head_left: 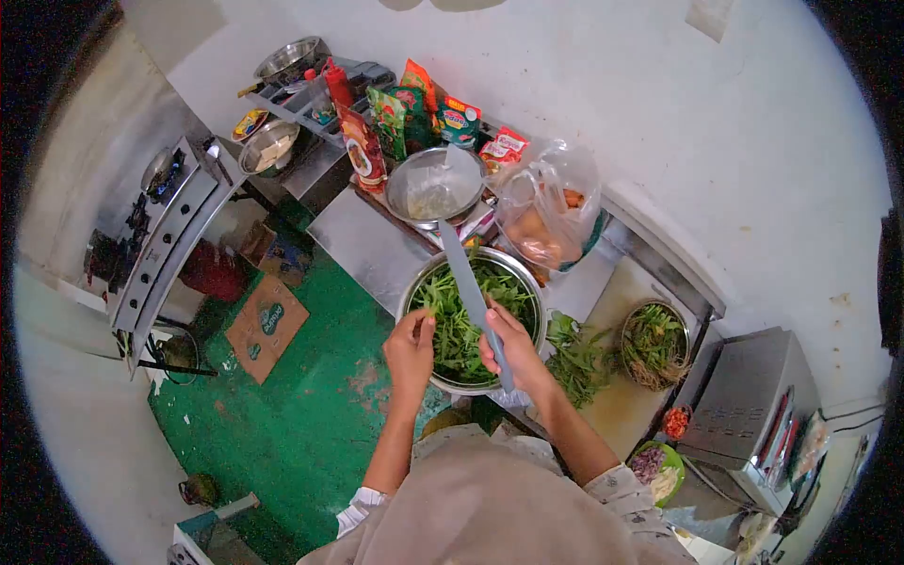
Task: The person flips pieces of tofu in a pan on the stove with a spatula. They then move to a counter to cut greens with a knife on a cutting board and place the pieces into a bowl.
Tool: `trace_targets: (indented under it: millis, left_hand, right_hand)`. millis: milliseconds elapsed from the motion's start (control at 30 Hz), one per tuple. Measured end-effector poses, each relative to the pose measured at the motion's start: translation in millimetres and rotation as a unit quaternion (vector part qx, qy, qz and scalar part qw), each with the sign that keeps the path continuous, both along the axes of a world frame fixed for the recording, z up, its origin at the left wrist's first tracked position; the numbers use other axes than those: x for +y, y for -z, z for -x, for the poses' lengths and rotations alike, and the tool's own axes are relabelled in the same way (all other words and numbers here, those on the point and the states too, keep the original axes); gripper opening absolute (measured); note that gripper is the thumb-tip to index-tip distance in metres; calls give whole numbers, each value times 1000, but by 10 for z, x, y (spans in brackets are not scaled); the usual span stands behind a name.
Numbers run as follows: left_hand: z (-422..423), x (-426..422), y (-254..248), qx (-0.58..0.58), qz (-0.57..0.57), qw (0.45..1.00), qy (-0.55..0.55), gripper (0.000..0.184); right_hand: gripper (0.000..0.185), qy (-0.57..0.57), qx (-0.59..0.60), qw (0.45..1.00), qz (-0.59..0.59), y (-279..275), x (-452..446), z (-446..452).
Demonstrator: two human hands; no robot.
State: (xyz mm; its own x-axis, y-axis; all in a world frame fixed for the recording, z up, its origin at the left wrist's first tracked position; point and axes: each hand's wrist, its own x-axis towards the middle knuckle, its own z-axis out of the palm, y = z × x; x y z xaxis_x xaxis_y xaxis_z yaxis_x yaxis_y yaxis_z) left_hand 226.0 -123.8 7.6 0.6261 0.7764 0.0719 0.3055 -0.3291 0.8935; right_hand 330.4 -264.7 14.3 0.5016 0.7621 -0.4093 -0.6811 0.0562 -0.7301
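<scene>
My right hand is closed around a knife slanting over the steel bowl. Apart from it, my left hand curls by the near-left rim; I can't tell whether it pinches anything. Leafy greens already fill much of the bowl beneath my hands. A loose bunch lies outside, right of them; farther right, a basket holds more.

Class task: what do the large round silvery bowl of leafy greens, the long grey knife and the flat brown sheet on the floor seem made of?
Large silvery bowl: probably stainless steel, polished; its rim shines.
Long grey knife: perhaps coated metal, though its even, dull finish could also be plastic.
Flat brown sheet: most likely cardboard, matt, printed like a flattened box.
</scene>
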Motion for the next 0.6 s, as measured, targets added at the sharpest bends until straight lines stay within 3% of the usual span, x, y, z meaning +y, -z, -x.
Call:
trace_targets:
  millis: [100,167,200,300,367,433,500,600]
  left_hand:
    - [-97,31,169,71,-65,995,37,27]
    - [-84,33,327,97,-165,977,90,38]
    - [-75,33,355,106,-119,981,108,41]
    - [-96,-12,375,110,-187,967,134,41]
    - [-115,-96,274,97,-168,973,128,34]
    - [-163,-202,125,9,-172,979,107,24]
    - [-263,-450,21,-32,-155,982,106,16]
    - [-412,-858,76,-40,-138,968,207,12]
  right_hand:
    - [59,-48,15,995,81,-43,-93,23]
    - [60,-42,40,997,46,-126,-203,14]
    - [61,-40,67,997,11,-174,-273,26]
    - [59,-27,-7,997,68,-343,-408,-16]
    - [59,-6,-37,997,67,-471,-620,-57]
    - [58,94,-160,979,91,-616,-894,-122]
    - [58,161,-204,956,137,-764,-1208,-199]
    - [58,273,-258,908,186,-779,-1701,-255]
